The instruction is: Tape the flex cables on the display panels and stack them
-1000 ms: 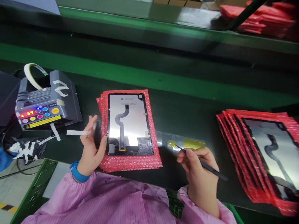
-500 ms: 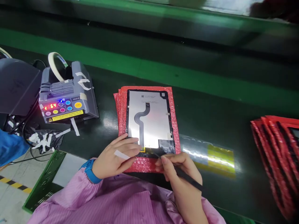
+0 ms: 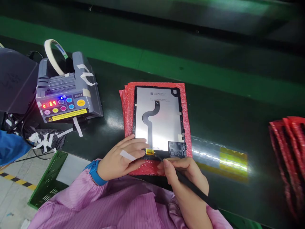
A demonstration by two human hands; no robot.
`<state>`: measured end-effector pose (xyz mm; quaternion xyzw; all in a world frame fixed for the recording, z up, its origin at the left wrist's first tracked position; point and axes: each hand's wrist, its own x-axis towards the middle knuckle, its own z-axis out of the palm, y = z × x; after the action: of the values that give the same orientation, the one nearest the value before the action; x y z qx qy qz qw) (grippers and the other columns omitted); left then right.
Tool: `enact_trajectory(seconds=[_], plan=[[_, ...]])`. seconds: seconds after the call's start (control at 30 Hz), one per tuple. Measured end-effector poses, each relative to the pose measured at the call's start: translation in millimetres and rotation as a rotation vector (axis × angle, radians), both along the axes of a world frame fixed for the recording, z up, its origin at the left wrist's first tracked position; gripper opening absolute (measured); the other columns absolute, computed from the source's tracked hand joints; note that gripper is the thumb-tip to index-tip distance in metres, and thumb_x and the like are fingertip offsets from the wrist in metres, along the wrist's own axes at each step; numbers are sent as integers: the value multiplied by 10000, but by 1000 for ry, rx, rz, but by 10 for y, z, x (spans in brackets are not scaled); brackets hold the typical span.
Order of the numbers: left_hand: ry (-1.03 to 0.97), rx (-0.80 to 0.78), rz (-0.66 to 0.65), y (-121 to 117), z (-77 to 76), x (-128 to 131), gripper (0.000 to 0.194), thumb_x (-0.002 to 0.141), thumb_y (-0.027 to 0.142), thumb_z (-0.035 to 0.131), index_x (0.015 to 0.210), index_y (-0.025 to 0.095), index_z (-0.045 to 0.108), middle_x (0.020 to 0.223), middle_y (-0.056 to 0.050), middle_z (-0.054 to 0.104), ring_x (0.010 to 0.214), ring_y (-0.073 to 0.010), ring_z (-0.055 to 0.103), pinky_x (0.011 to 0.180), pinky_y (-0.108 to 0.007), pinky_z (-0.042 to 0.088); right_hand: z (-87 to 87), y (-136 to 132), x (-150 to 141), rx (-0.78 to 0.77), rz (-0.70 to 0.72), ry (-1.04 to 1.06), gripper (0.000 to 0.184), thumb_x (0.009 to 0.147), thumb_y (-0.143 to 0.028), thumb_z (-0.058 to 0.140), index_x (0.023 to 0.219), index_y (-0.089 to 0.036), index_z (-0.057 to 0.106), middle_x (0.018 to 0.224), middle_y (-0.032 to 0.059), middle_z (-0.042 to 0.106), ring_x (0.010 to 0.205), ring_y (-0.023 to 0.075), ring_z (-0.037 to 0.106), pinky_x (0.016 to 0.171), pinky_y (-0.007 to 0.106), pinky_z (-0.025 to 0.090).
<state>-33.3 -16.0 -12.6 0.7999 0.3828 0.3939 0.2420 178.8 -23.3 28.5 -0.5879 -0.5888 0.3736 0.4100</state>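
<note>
A tablet screen panel [image 3: 159, 117] lies back side up on a stack of red bubble-wrap sheets [image 3: 187, 105], with a black flex cable curving down to a yellow connector [image 3: 149, 151]. My left hand [image 3: 121, 157] rests flat on the panel's near left corner, fingers stretched toward the connector, with a white tape strip [image 3: 127, 155] stuck on the fingers. My right hand [image 3: 184, 178] pinches a thin black stylus-like tool [image 3: 190, 186], its tip at the connector.
A grey tape dispenser [image 3: 66, 95] with coloured buttons and a red display stands at the left, with cut tape strips below it. A clear sheet with yellow patches [image 3: 226, 159] lies right of the panel. More red-wrapped panels [image 3: 288, 143] are stacked at the far right.
My left hand came from beside the stack onto the panel's near corner, carrying the tape strip. My right hand moved left, bringing the tool tip to the connector. The view shifted right.
</note>
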Motion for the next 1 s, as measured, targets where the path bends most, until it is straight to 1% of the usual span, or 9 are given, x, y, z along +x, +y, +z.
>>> enact_trajectory(seconds=[0.07, 0.2, 0.27, 0.47, 0.6, 0.73, 0.87, 1.0], plan=[[2, 7, -3, -1, 2, 0, 466, 984, 146, 638, 1372, 260, 407, 1334, -124, 710, 1360, -221, 623, 1183, -529, 477, -8, 2, -1, 3, 3, -14, 237, 908, -331, 757, 755, -249, 596, 695, -9, 753, 522, 133, 675, 452, 205, 515], [-11, 38, 2, 15, 11, 3, 598, 984, 126, 624, 1472, 291, 321, 1345, -114, 707, 1378, -211, 608, 1190, -523, 470, -26, 1, -11, -17, -8, -26, 260, 915, -375, 746, 749, -249, 591, 681, -1, 750, 498, 135, 659, 448, 223, 524], [-13, 59, 4, 27, 19, 7, 619, 986, 123, 619, 1492, 289, 306, 1335, -118, 712, 1377, -212, 609, 1189, -515, 474, -29, -1, -19, -21, -12, -32, 271, 921, -399, 738, 750, -247, 594, 683, 1, 752, 492, 136, 657, 458, 235, 534], [-10, 70, 14, 41, 33, 15, 561, 996, 144, 614, 1462, 283, 333, 1301, -113, 724, 1341, -215, 639, 1175, -511, 494, -17, -8, -29, -36, -28, -37, 289, 919, -436, 738, 742, -255, 598, 685, -4, 750, 506, 146, 668, 496, 250, 559], [-3, 50, 7, 30, 33, 5, 538, 990, 142, 616, 1444, 285, 364, 1312, -103, 723, 1350, -212, 632, 1187, -509, 480, -8, -17, -31, -29, -35, -68, 310, 907, -455, 747, 727, -256, 593, 663, 3, 743, 479, 147, 647, 495, 256, 570], [1, 30, 8, 21, 38, 0, 518, 979, 129, 622, 1420, 284, 398, 1312, -96, 728, 1352, -211, 630, 1198, -500, 466, -8, -25, -43, -11, -53, -26, 283, 919, -428, 742, 745, -268, 586, 687, -5, 756, 515, 151, 672, 516, 254, 584], [9, 16, 11, 18, 38, 4, 472, 982, 138, 619, 1379, 292, 417, 1309, -91, 728, 1333, -217, 645, 1192, -511, 474, -18, -24, -46, -1, -37, -7, 261, 922, -385, 746, 753, -259, 592, 692, -11, 760, 512, 140, 673, 487, 231, 558], [14, 29, 16, 22, 32, 9, 405, 988, 146, 624, 1322, 269, 431, 1297, -108, 729, 1320, -223, 655, 1178, -521, 489, -26, -24, -32, 1, -20, -18, 238, 925, -349, 741, 763, -248, 599, 700, -9, 761, 519, 134, 683, 488, 221, 546]])
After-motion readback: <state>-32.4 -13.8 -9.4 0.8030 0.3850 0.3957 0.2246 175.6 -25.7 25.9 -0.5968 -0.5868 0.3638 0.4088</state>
